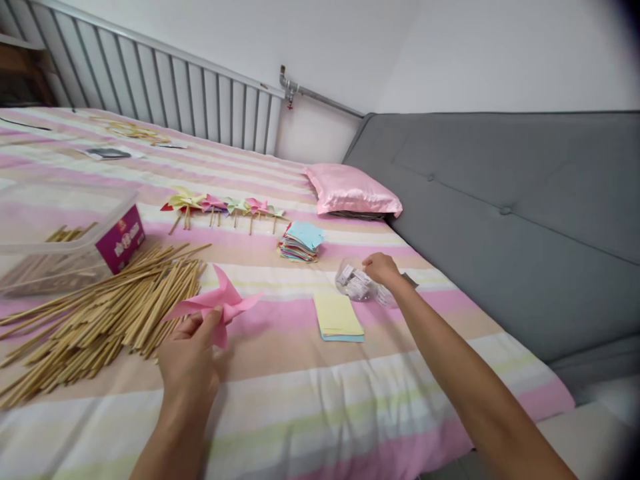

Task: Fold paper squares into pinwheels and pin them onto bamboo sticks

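My left hand (193,350) pinches a pink paper pinwheel (220,300) at its middle, held above the striped bedspread. Stretched out to the right, my right hand (383,268) reaches to a clear plastic bag (356,280) with small white-labelled packets in it. Its fingertips are bent together at the bag; what they grip, if anything, is hidden. A stack of yellow and blue paper sheets (339,317) lies between my hands. Beyond it sits a thicker pile of cut coloured paper (301,240).
Many thin wooden sticks (115,313) spread at the left beside a clear plastic box (117,223) with a purple label. Several finished pinwheels (215,202) lie in a row farther back. A pink pillow (353,190) rests against the grey headboard (500,187).
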A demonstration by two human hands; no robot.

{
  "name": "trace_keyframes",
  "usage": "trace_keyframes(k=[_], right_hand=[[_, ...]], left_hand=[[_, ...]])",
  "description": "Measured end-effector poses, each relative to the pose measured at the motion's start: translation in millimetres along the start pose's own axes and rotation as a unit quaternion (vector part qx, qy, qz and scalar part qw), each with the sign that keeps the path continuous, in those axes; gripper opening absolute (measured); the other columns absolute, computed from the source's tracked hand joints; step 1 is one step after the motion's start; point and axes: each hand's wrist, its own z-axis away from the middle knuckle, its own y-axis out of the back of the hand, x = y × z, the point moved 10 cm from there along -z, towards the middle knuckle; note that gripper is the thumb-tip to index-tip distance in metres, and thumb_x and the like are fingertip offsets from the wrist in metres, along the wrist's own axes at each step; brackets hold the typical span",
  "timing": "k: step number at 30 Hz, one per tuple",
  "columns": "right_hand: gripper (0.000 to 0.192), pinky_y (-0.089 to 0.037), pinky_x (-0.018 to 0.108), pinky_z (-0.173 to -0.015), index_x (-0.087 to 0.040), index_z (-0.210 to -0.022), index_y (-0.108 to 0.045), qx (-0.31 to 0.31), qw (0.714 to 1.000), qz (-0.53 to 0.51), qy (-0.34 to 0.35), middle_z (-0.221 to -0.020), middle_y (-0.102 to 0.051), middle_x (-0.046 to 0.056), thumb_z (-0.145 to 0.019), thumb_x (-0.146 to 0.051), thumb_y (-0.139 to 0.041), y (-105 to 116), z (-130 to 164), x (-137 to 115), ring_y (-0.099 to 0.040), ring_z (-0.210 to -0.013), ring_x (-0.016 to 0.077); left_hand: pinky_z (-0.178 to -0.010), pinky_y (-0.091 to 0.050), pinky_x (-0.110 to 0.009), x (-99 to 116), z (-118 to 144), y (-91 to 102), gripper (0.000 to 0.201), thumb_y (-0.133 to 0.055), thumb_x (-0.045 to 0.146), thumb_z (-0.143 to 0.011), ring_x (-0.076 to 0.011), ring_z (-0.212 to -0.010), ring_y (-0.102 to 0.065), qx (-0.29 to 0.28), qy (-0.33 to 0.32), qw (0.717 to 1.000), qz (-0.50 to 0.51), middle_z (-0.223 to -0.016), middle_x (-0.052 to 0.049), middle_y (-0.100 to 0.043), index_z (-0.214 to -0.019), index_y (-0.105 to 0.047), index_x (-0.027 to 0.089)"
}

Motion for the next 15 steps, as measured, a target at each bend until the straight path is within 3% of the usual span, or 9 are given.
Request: trace_keyframes(k=[5,9,12,15], right_hand=[[0.024,-0.053,0.036,-0.078,-0.016,-0.108,-0.059,-0.078,0.997,0.009,-0.014,-0.107,-0.062,0.006,-0.089,-0.031,-0.056,-38.6,-25.7,4.1,-0.062,-0.091,0.0176],[0.027,-0.053,0.037,-0.077,-0.015,-0.11,-0.058,-0.076,0.997,-0.007,0.004,-0.107,-0.062,0.007,-0.089,-0.032,-0.055,-58.4,-28.2,-4.5,-0.062,-0.09,0.0178],[0.026,-0.053,0.036,-0.077,-0.014,-0.105,-0.06,-0.052,0.998,-0.022,0.012,-0.103,-0.063,0.006,-0.089,-0.034,-0.055,-56.8,-25.8,-6.7,-0.063,-0.088,0.0172],[0.03,-0.051,0.034,-0.075,-0.013,-0.1,-0.063,-0.022,0.999,-0.034,0.005,-0.097,-0.067,0.006,-0.083,-0.038,-0.062,-40.7,-26.6,-2.4,-0.064,-0.086,0.0181]], left_hand=[[-0.05,-0.04,-0.022,-0.9,-3.6,1.8,0.021,-0.077,0.024,-0.048,-0.0115,-0.058,-0.054,-0.009,-0.006,1.0,-0.009,-0.065,0.0,-0.063,-0.065,-0.069,0.015],[-0.05,-0.039,-0.021,-1.6,-4.3,3.6,0.022,-0.077,0.024,-0.047,-0.0106,-0.058,-0.054,-0.007,0.006,1.0,-0.002,-0.065,0.001,-0.063,-0.065,-0.068,0.014],[-0.051,-0.039,-0.021,-1.4,-3.1,4.7,0.023,-0.077,0.024,-0.045,-0.0095,-0.058,-0.053,0.002,0.018,1.0,0.009,-0.063,0.002,-0.061,-0.064,-0.067,0.014],[-0.051,-0.039,-0.022,0.7,-2.7,5.5,0.023,-0.076,0.025,-0.045,-0.0103,-0.057,-0.054,0.004,0.012,1.0,0.01,-0.062,0.002,-0.061,-0.063,-0.067,0.014]])
